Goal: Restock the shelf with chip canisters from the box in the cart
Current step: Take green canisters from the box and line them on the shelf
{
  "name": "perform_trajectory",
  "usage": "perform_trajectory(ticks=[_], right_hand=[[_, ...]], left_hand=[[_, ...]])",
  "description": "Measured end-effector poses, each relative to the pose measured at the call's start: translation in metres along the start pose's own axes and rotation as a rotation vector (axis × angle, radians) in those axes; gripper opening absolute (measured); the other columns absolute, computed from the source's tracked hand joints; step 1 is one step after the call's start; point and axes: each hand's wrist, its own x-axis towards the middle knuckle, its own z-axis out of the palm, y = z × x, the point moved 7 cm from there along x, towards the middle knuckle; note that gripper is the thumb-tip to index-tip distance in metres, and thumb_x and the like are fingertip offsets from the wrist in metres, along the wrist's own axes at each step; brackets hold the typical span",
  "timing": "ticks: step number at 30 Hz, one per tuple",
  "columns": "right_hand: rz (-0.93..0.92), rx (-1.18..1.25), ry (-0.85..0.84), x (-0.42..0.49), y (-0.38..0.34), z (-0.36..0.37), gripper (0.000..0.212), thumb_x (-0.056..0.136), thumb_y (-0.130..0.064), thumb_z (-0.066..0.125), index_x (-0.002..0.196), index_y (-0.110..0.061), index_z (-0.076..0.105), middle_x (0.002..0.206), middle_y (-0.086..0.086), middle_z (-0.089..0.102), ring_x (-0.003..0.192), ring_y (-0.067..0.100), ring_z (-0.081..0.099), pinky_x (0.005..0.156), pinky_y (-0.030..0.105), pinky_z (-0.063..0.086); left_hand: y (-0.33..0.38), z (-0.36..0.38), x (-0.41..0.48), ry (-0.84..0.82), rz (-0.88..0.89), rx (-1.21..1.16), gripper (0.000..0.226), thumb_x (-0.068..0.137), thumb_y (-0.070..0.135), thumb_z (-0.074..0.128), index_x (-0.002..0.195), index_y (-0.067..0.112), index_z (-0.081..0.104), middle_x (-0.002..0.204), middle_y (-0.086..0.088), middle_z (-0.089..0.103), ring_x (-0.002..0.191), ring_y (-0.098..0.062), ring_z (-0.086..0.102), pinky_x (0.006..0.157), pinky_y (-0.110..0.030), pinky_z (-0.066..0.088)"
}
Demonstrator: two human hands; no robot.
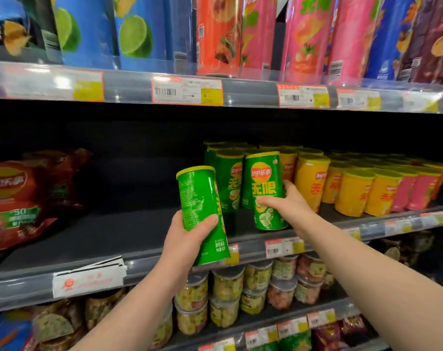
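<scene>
A green canister (264, 183) is grasped by the right hand (290, 206) and stood label-outward at the shelf (109, 234) front, apparently seated, for facing. A second canister (200, 206) is clasped, tilted, in the left hand (187, 239), ready for the gap alongside.

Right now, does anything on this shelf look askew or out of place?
Yes. A white paper tag juts crookedly from the shelf rail at left instead of lying flat. The green canister gripped by the right hand leans slightly at the shelf front; the left hand holds a second canister tilted.
</scene>
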Motion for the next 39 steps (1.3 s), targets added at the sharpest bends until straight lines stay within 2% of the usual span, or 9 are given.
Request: perform_trajectory(ticks=[6,11,16,21,24,28,32,35,39], right_hand=[[0.023,0.014,-0.036,0.030,0.015,0.000,0.072,0.074,-0.009,0.078,0.134,-0.017,0.038,0.121,0.004,0.058,0.104,0.021,0.056,0.087,0.034,0.044],[0.013,-0.053,-0.115,0.042,0.024,-0.002,0.065,0.074,-0.006,0.078,0.124,-0.022,0.039,0.128,0.009,0.058,0.110,0.024,0.056,0.094,0.036,0.045],[-0.052,-0.119,-0.165,0.045,0.017,-0.007,0.081,0.075,-0.011,0.079,0.139,-0.017,0.030,0.135,0.006,0.051,0.117,0.022,0.052,0.093,0.032,0.044],[-0.250,-0.197,-0.005,0.043,-0.015,-0.026,0.100,0.075,-0.032,0.079,0.151,-0.022,0.014,0.154,0.005,0.027,0.140,0.024,0.031,0.109,0.037,0.034],[-0.547,-0.475,0.067,0.032,-0.065,-0.032,0.087,0.077,-0.036,0.076,0.147,-0.021,0.027,0.151,0.004,0.028,0.138,0.021,0.029,0.109,0.027,0.025],[-0.806,-0.828,-0.236,0.024,-0.113,0.002,0.070,0.081,-0.041,0.069,0.142,-0.025,0.040,0.149,0.004,0.034,0.137,0.022,0.033,0.113,0.040,0.029],[-0.731,-1.110,-0.557,0.026,-0.117,0.039,0.073,0.086,-0.038,0.065,0.148,-0.030,0.028,0.150,0.001,0.034,0.134,0.020,0.038,0.107,0.032,0.036],[-0.684,-1.202,-0.641,0.028,-0.118,0.051,0.073,0.087,-0.034,0.065,0.148,-0.033,0.026,0.148,-0.001,0.036,0.129,0.019,0.042,0.092,0.024,0.037],[-0.668,-1.172,-0.652,0.027,-0.121,0.060,0.066,0.085,-0.042,0.065,0.142,-0.034,0.034,0.143,-0.001,0.039,0.125,0.020,0.043,0.095,0.029,0.041]], left_hand=[[0.008,0.006,0.016,0.043,0.032,-0.003,0.048,0.080,0.021,0.072,0.121,0.022,0.048,0.108,-0.001,0.067,0.094,-0.018,0.067,0.073,-0.032,0.054],[0.009,0.018,0.028,0.040,0.049,0.024,0.055,0.080,0.021,0.072,0.128,0.021,0.045,0.111,-0.003,0.066,0.097,-0.020,0.067,0.080,-0.039,0.055],[0.006,0.036,0.036,0.014,0.041,0.066,0.055,0.079,0.019,0.074,0.123,0.030,0.043,0.108,0.002,0.066,0.096,-0.018,0.067,0.082,-0.039,0.055],[0.002,0.049,0.046,-0.003,0.019,0.071,0.056,0.079,0.014,0.074,0.122,0.032,0.043,0.108,0.003,0.066,0.095,-0.017,0.066,0.072,-0.030,0.053],[0.000,0.057,0.053,-0.002,0.023,0.095,0.059,0.077,0.011,0.076,0.122,0.033,0.043,0.106,0.004,0.066,0.094,-0.016,0.066,0.070,-0.028,0.052],[-0.002,0.067,0.059,-0.062,0.018,0.133,0.060,0.074,0.008,0.078,0.115,0.036,0.044,0.105,0.004,0.066,0.095,-0.015,0.065,0.072,-0.028,0.051],[-0.007,0.068,0.063,-0.095,-0.022,0.189,0.067,0.073,0.010,0.078,0.128,0.027,0.044,0.106,0.004,0.066,0.096,-0.012,0.064,0.074,-0.026,0.050],[-0.005,0.063,0.064,-0.113,-0.034,0.294,0.059,0.083,0.008,0.069,0.130,0.029,0.041,0.105,0.011,0.062,0.094,-0.004,0.060,0.072,-0.018,0.047],[-0.004,0.047,0.062,-0.120,0.001,0.739,0.063,0.082,0.021,0.072,0.138,0.023,0.042,0.126,0.003,0.057,0.106,-0.011,0.055,0.084,-0.019,0.041]])
